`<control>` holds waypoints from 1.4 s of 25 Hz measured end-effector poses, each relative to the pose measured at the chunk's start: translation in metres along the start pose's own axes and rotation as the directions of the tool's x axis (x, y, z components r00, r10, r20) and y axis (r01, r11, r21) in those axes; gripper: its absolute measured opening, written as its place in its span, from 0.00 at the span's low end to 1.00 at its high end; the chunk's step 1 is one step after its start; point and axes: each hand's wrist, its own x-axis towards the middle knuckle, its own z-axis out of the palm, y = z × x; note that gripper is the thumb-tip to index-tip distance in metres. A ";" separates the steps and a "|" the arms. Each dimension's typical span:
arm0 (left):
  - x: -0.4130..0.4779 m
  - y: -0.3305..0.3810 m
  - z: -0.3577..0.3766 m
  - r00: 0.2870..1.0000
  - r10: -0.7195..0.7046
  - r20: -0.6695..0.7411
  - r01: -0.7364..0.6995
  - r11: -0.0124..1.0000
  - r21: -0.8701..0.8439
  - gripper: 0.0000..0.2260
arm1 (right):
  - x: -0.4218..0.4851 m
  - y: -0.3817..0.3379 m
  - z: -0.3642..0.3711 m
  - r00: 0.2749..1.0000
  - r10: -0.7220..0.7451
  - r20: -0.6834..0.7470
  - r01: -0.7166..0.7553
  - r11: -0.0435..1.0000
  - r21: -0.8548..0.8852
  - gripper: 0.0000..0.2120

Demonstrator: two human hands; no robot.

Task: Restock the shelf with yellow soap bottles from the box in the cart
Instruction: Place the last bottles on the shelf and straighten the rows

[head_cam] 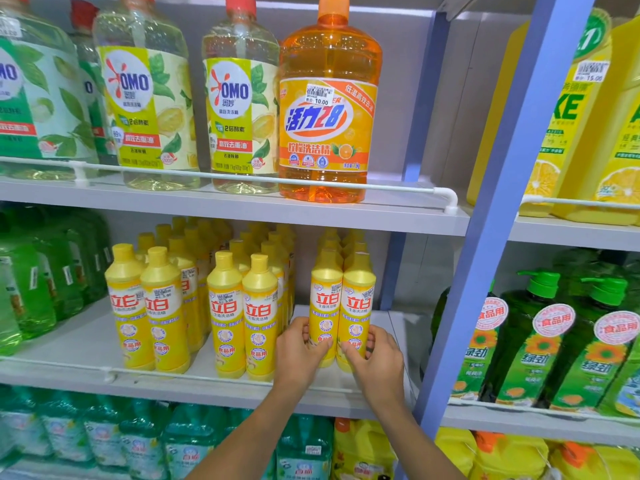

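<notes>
Several yellow soap bottles stand in rows on the middle shelf (86,344). At the right end of the rows, two front bottles stand side by side and upright. My left hand (300,351) grips the lower part of the left yellow bottle (325,303). The lower part of the right yellow bottle (358,303) is gripped by my right hand (375,358). More yellow bottles line up behind these two. The box and the cart are out of view.
A white rail (207,375) runs along the middle shelf's front edge. Bare shelf lies right of the two held bottles, up to the blue upright (485,237). Large orange and clear bottles stand on the shelf above, green bottles left and right, teal and yellow ones below.
</notes>
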 end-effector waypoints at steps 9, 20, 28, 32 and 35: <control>0.002 0.016 -0.027 0.962 -0.020 0.274 -0.034 0.981 0.192 0.22 | 0.004 -0.028 -0.019 0.983 0.037 0.178 0.004 0.975 -0.221 0.23; -0.100 0.044 -0.169 0.704 0.207 0.680 -0.700 0.368 0.612 0.33 | -0.101 -0.125 -0.093 0.859 0.014 0.511 0.344 0.723 -0.599 0.39; -0.161 -0.013 -0.269 0.728 0.161 0.666 -0.676 0.328 0.660 0.32 | -0.210 -0.182 -0.064 0.799 0.101 0.592 0.416 0.619 -0.666 0.42; -0.146 -0.005 -0.296 0.765 0.221 0.604 -0.640 0.365 0.676 0.26 | -0.201 -0.217 -0.040 0.800 0.039 0.598 0.454 0.612 -0.648 0.40; -0.122 0.007 -0.302 0.791 0.249 0.559 -0.611 0.367 0.701 0.24 | -0.177 -0.237 -0.030 0.805 -0.027 0.593 0.481 0.616 -0.624 0.35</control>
